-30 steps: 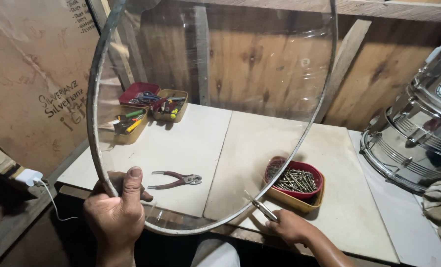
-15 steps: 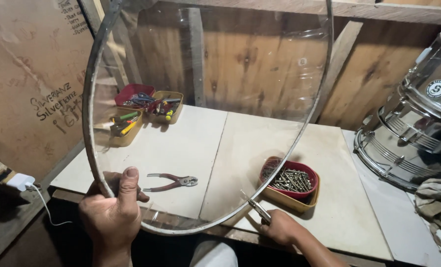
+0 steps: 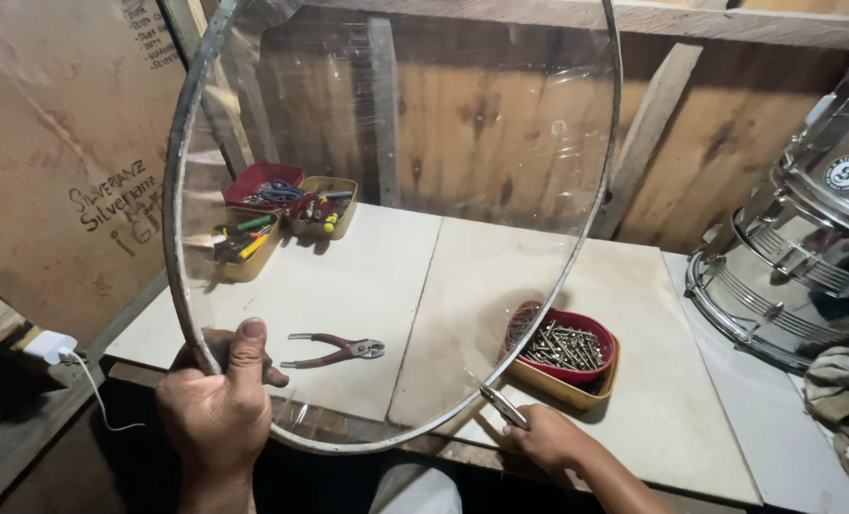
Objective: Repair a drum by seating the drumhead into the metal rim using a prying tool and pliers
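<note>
A large clear drumhead with a metal hoop (image 3: 171, 200) stands upright in front of me over the workbench (image 3: 367, 276). My left hand (image 3: 219, 405) grips the hoop at its lower left, thumb up along the rim. My right hand (image 3: 543, 440) holds a small metal tool (image 3: 502, 405) against the lower right of the hoop. Red-handled pliers (image 3: 334, 349) lie on the bench behind the clear film. A red bowl of screws (image 3: 562, 345) sits in a yellow tray just past the hoop's right side.
Small trays of screwdrivers and bits (image 3: 281, 205) stand at the bench's back left. Shiny metal drum shells (image 3: 805, 238) are stacked at the right. A white charger with cable (image 3: 51, 345) lies at the left. Wooden boards form the back wall.
The hoop has shifted a little left and up in view. Both hands keep their hold, with the right hand's tool still at the rim.
</note>
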